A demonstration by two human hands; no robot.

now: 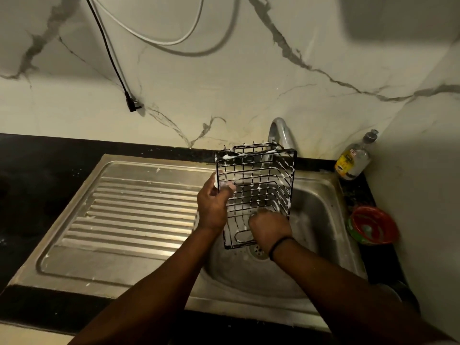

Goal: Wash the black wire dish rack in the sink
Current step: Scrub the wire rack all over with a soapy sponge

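two hands are kept on the rack (256,192), which is held upright over the sink (321,207) with its long axis vertical. its left edge is pinched by the left hand (211,207); its lower wires are pressed by the curled right hand (270,229), nearer the drain (258,251). behind the rack, the tap (280,134) is partly blocked. a bottle (353,158) stands right of the rack.

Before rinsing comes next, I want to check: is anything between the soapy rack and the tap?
Nothing visible. The rack, held upright over the sink by both hands, the left hand and the right hand, stands directly before the tap.
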